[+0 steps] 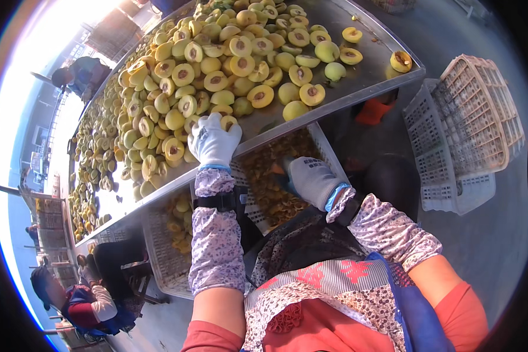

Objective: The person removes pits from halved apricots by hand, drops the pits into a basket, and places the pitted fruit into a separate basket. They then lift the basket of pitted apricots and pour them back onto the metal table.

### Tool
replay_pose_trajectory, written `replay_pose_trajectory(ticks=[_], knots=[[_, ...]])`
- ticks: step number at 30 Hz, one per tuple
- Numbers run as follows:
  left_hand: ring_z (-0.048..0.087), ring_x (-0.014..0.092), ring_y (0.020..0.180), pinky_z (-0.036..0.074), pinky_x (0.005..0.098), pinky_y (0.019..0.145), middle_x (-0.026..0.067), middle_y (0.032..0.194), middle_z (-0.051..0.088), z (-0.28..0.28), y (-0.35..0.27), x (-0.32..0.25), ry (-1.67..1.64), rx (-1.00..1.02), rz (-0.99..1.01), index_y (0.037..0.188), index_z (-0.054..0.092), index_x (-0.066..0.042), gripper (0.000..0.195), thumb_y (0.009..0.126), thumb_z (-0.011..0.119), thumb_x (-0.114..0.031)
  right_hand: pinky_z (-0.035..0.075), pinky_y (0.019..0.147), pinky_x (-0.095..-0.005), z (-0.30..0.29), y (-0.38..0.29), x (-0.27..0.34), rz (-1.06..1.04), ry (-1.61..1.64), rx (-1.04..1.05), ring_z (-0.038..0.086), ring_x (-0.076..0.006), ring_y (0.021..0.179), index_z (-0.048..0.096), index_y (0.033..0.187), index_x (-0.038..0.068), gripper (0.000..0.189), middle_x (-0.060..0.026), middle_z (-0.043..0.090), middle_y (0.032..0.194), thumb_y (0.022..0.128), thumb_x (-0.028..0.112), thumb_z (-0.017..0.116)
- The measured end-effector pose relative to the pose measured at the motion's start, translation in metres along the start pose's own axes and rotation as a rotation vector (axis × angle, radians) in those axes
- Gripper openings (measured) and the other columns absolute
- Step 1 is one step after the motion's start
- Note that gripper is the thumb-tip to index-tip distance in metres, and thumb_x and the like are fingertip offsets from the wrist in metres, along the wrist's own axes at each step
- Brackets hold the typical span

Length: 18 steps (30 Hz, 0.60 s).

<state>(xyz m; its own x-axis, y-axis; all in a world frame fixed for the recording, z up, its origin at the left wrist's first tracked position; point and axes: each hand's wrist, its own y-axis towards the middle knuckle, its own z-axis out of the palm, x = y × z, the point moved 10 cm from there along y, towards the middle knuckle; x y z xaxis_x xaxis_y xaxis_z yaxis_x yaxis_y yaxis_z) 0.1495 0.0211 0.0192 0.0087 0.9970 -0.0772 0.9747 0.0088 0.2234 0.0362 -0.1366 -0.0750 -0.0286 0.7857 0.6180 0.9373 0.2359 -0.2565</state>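
A large heap of halved yellow-green stone fruit, probably peaches, lies on a metal-topped table. My left hand, in a white glove, rests at the table's near edge with its fingers on the fruit. A fruit half shows between its thumb and fingers; whether it is gripped is unclear. My right hand, in a grey glove with dark fingers, hangs over a white plastic crate below the table edge. Brownish fruit pieces fill that crate. Something brown shows by the right fingertips, too blurred to name.
Another plastic crate holding fruit stands left of my knees. Stacked plastic crates stand on the floor at right. One person sits at lower left, and another bends beyond the table. A raised metal rim edges the tabletop.
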Motion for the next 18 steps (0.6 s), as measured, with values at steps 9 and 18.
replay_pose_trajectory(ticks=[9, 18], knots=[[0.063, 0.025, 0.088, 0.049, 0.0387, 0.083, 0.0107, 0.101, 0.066, -0.03, -0.015, 0.018, -0.586, -0.228, 0.039, 0.119, 0.062, -0.007, 0.042, 0.081, 0.072, -0.023, 0.051, 0.062, -0.0414, -0.057, -0.008, 0.039, -0.295, 0.536, -0.476, 0.068, -0.0386, 0.083, 0.06, 0.101, 0.004, 0.024, -0.0204, 0.069, 0.086, 0.094, 0.027, 0.066], [0.06, 0.015, 0.083, 0.047, 0.0272, 0.076, 0.0056, 0.095, 0.066, -0.031, -0.052, -0.023, -1.106, -0.227, 0.169, 0.109, 0.065, -0.003, 0.04, 0.102, 0.05, -0.039, 0.051, 0.064, -0.0457, -0.049, 0.004, 0.055, -0.327, 0.701, -0.414, 0.065, -0.0445, 0.083, 0.061, 0.108, 0.002, 0.039, -0.0255, 0.067, 0.082, 0.097, 0.039, 0.059]])
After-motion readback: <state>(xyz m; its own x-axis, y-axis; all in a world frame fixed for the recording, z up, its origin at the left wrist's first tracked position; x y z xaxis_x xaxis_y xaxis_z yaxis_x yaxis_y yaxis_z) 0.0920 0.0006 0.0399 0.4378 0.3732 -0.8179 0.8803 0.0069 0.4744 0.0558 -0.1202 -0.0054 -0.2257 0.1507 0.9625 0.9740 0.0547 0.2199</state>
